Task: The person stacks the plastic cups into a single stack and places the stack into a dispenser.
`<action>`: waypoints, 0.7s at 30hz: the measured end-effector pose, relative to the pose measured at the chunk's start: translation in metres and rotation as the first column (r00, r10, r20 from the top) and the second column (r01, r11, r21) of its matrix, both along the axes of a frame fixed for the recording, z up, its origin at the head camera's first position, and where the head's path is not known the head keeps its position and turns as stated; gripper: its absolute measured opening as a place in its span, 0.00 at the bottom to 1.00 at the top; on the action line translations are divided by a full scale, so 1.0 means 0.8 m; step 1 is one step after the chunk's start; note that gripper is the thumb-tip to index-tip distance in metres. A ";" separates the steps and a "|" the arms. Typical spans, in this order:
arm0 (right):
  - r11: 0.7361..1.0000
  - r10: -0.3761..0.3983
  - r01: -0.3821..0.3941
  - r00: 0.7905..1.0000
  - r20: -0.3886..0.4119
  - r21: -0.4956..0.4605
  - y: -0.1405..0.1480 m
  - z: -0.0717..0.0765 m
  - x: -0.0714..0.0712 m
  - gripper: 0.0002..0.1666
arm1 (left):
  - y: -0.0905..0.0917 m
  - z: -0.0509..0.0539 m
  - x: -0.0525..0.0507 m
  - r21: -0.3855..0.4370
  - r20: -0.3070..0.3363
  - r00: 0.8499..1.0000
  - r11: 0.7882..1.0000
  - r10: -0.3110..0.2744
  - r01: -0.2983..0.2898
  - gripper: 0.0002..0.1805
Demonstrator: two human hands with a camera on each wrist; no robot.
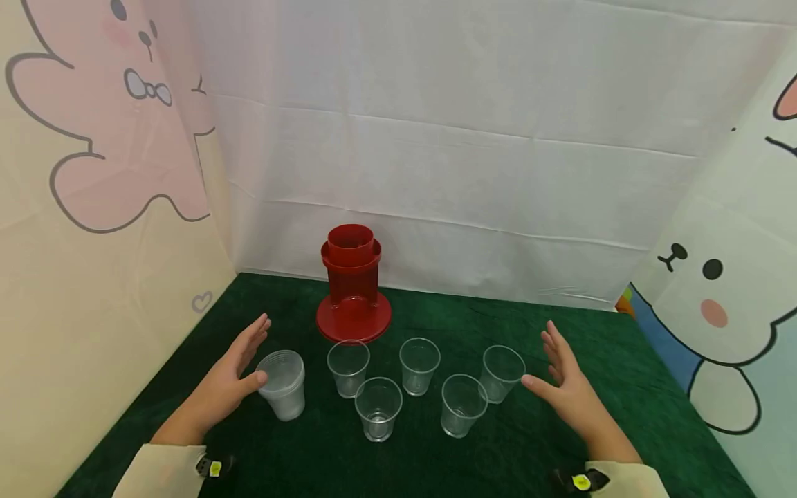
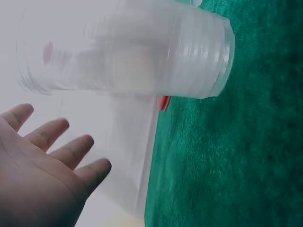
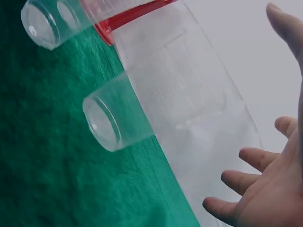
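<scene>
My left hand hovers with extended fingers just left of a stack of nested clear plastic cups; the left wrist view shows a gap between fingers and stack. Several single clear cups stand upright on the green cloth. At the right, my right hand is held up with spread fingers beside the rearmost right cup. Its thumb overlaps that cup's rim in the head view; whether it touches cannot be told. In the right wrist view the palm is bare, and a cup stands apart from the fingers.
Behind the cups rises a red cylindrical stand on a round base. A dark green cloth covers the table. White fabric hangs at the back, with cartoon-printed cloth on both sides. Other single cups stand between the hands.
</scene>
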State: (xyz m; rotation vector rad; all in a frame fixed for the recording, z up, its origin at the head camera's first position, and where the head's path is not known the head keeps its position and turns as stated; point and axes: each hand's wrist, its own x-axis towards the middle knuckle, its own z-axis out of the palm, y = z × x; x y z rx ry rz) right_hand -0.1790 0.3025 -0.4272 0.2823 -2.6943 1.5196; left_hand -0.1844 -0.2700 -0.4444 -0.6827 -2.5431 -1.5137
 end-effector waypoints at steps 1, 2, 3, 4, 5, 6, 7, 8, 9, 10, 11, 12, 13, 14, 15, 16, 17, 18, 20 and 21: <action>1.000 0.004 -0.004 1.000 -0.003 -0.017 -0.002 -0.002 0.000 0.61 | -0.001 -0.001 0.000 0.008 0.001 1.000 1.000 0.001 -0.001 0.43; 0.999 0.005 -0.005 1.000 -0.002 -0.031 -0.004 -0.004 0.001 0.62 | -0.001 -0.003 0.000 0.018 0.003 1.000 1.000 0.000 0.000 0.43; 0.999 0.008 -0.008 1.000 -0.004 -0.042 -0.006 -0.006 0.001 0.61 | -0.001 -0.004 0.000 0.027 0.006 1.000 1.000 -0.003 0.003 0.43; 0.998 0.012 -0.012 1.000 -0.004 -0.055 -0.008 -0.008 0.001 0.60 | -0.002 -0.006 0.000 0.039 0.010 1.000 0.999 -0.009 0.008 0.44; 0.998 0.015 -0.015 1.000 0.000 -0.066 -0.010 -0.010 0.000 0.60 | -0.001 -0.007 0.001 0.046 0.016 1.000 0.999 -0.014 0.013 0.44; 0.997 0.020 -0.019 1.000 0.004 -0.078 -0.012 -0.012 0.000 0.59 | -0.001 -0.008 0.001 0.055 0.024 1.000 0.998 -0.018 0.017 0.44; 0.996 0.021 -0.021 1.000 0.008 -0.086 -0.014 -0.014 0.000 0.58 | -0.001 -0.009 0.002 0.061 0.032 0.999 0.998 -0.022 0.020 0.44; 0.995 0.023 -0.021 1.000 0.013 -0.094 -0.015 -0.016 -0.001 0.57 | 0.000 -0.010 0.002 0.067 0.039 0.999 0.998 -0.024 0.022 0.44; 0.995 0.022 -0.020 1.000 0.017 -0.101 -0.017 -0.018 -0.001 0.56 | 0.001 -0.011 0.003 0.071 0.046 0.999 0.997 -0.024 0.021 0.44; 0.994 0.020 -0.017 1.000 0.022 -0.107 -0.019 -0.020 -0.002 0.56 | 0.002 -0.011 0.003 0.073 0.055 0.998 0.997 -0.022 0.018 0.43; 0.994 0.016 -0.013 0.999 0.028 -0.109 -0.021 -0.022 -0.002 0.56 | 0.003 -0.011 0.004 0.074 0.063 0.998 0.997 -0.017 0.012 0.43; 0.993 0.012 -0.009 0.999 0.032 -0.114 -0.023 -0.023 -0.003 0.55 | 0.005 -0.011 0.004 0.075 0.072 0.997 0.997 -0.012 0.007 0.42; 0.993 0.007 -0.002 0.999 0.038 -0.117 -0.025 -0.024 -0.004 0.54 | 0.006 -0.011 0.004 0.072 0.079 0.997 0.997 -0.006 0.000 0.41; 0.993 0.002 0.003 0.999 0.043 -0.120 -0.027 -0.026 -0.004 0.54 | 0.007 -0.011 0.004 0.070 0.086 0.996 0.998 -0.001 -0.005 0.40; 0.993 -0.002 0.008 0.999 0.048 -0.119 -0.028 -0.027 -0.005 0.53 | 0.008 -0.011 0.005 0.068 0.093 0.996 0.998 0.004 -0.010 0.40; 0.993 -0.007 0.013 0.999 0.053 -0.120 -0.030 -0.028 -0.005 0.53 | 0.008 -0.011 0.005 0.065 0.099 0.995 0.998 0.007 -0.014 0.39; 0.992 -0.011 0.018 0.998 0.058 -0.121 -0.031 -0.028 -0.005 0.52 | 0.008 -0.012 0.005 0.065 0.103 0.995 0.998 0.009 -0.015 0.38; 0.992 -0.014 0.022 0.998 0.063 -0.127 -0.032 -0.029 -0.005 0.52 | 0.008 -0.012 0.005 0.066 0.107 0.994 0.998 0.007 -0.014 0.37; 0.991 -0.021 0.031 0.997 0.073 -0.134 -0.033 -0.030 -0.006 0.51 | 0.008 -0.013 0.004 0.071 0.118 0.993 0.997 0.005 -0.013 0.36; 0.990 -0.024 0.035 0.997 0.078 -0.137 -0.034 -0.030 -0.007 0.51 | 0.007 -0.013 0.004 0.076 0.122 0.992 0.997 0.004 -0.013 0.36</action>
